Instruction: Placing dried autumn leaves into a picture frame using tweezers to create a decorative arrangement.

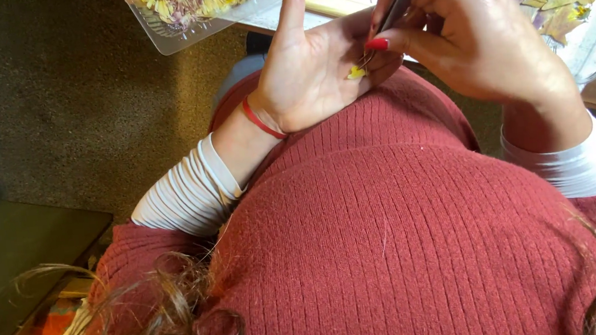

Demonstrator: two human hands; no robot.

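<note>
My left hand (pixel 311 73) lies open, palm up, yellow petal (pixel 356 72) on it; my right hand (pixel 466 31) pinches tweezers (pixel 392 15) touching petal.

The left hand (pixel 311 73) lies palm up with a small yellow petal (pixel 356 72) on it; the right hand (pixel 466 31) pinches tweezers (pixel 389 19) whose tips touch the petal; a tray of pressed flowers (pixel 191 8) lies beyond.

The person wears a ribbed rust-red sweater (pixel 390 238) over white ribbed cuffs (pixel 189 191). A thin red band (pixel 259 120) circles the left wrist, and a thumbnail (pixel 376 44) is painted red. Loose brown hair (pixel 159 309) hangs below.
</note>
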